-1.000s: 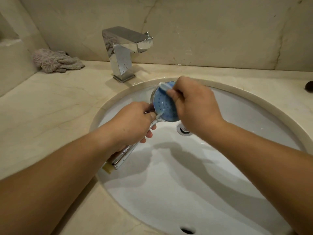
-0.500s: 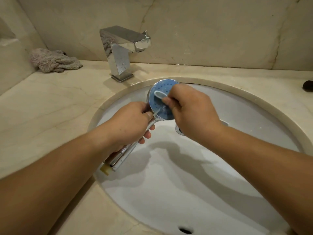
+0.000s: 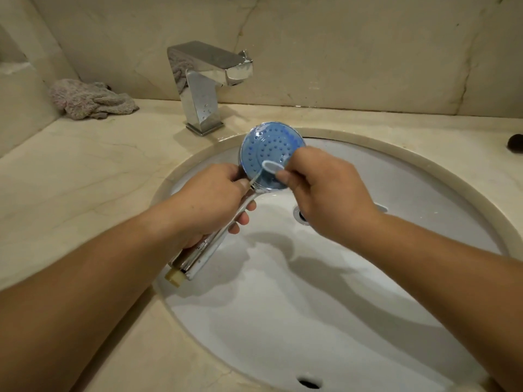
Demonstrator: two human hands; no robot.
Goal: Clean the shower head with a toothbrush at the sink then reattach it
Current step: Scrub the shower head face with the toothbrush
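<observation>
I see the sink (image 3: 424, 321) filling the near part of the view, a white bowl set under a beige marble counter (image 3: 85, 171), and I place everything else by it. At the sink's near rim sits the overflow slot (image 3: 309, 382). Both forearms reach in over the bowl from the near side. My left hand (image 3: 209, 202) is over the sink's left half, fingers curled round the chrome handle of the shower head (image 3: 271, 148), thumb up near the neck; the handle slants down and left, its yellowish threaded end just over the sink's left rim. The blue, hole-dotted face tilts up toward me above the sink's far-left part. My right hand (image 3: 325, 190), above the sink's middle, pinches the toothbrush (image 3: 267, 169) close to its head, which lies against the lower part of the blue face. The drain (image 3: 301, 215) shows just beyond the right wrist at the bowl's centre. Past the sink's far rim stands a square chrome tap (image 3: 203, 89), spout angled right. Farther left of the sink, a crumpled grey cloth (image 3: 90, 100) lies on the counter against the wall. At the sink's far right, a small dark object (image 3: 515, 142) sits on the counter; I cannot tell what it is.
</observation>
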